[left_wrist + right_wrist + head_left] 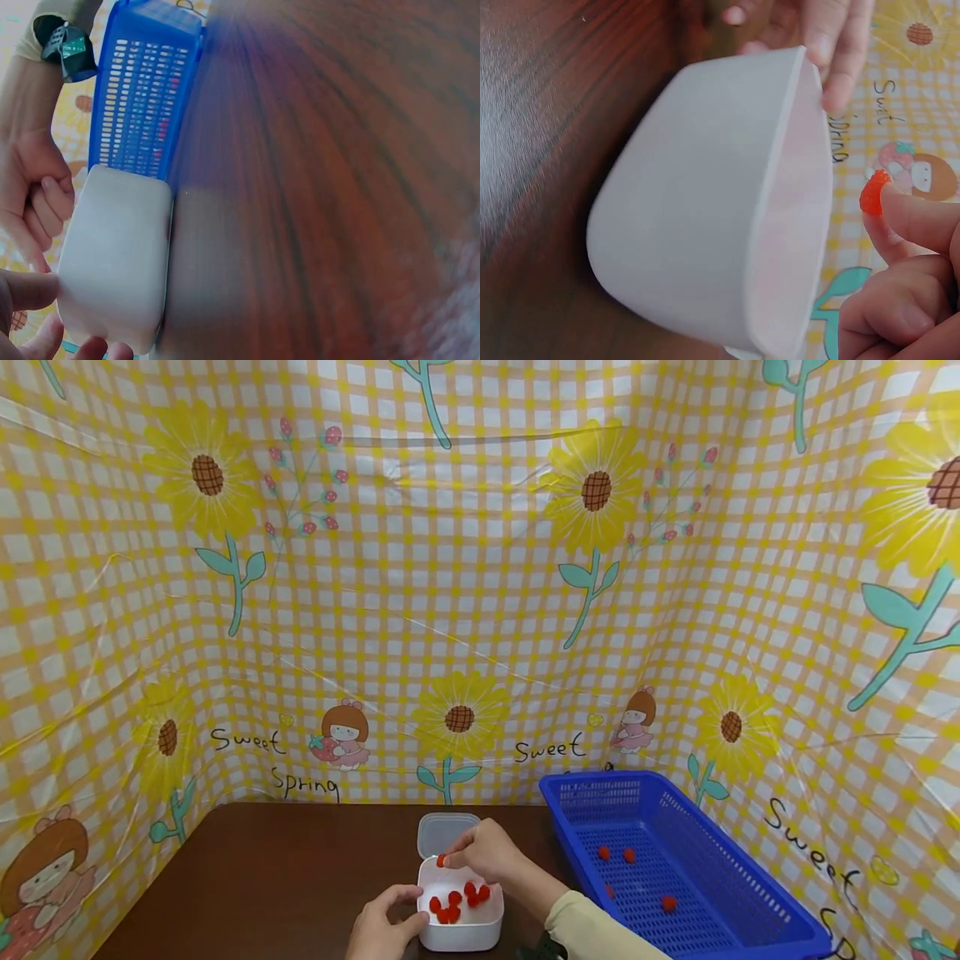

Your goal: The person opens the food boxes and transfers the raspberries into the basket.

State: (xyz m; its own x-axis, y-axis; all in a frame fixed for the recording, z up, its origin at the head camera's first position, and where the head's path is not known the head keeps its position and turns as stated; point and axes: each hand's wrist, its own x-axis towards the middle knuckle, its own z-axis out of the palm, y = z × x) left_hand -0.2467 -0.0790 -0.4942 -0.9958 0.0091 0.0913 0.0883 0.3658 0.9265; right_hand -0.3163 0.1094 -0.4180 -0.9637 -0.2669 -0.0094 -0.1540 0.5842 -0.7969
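Observation:
A white open box (pixel 461 937) stands on the dark table with several red raspberries (pixel 453 898) lying in it. My left hand (pixel 384 922) holds the box at its left side, thumb near the front corner; in the left wrist view its fingers (pixel 31 289) bend round the box's end. Above the far left part of the box, my right hand (pixel 491 852) pinches one raspberry (pixel 875 193) between thumb and index finger. The right wrist view shows that raspberry apart from the box wall (pixel 682 180). My right forearm covers part of the box's right side.
Behind the box lies its translucent lid (pixel 447 835), apparently attached at the back edge. A blue perforated basket (pixel 701 843) stands on the right, holding several raspberries (pixel 629 856). A checked, flower-printed cloth (pixel 480 610) walls in the table at the back and sides.

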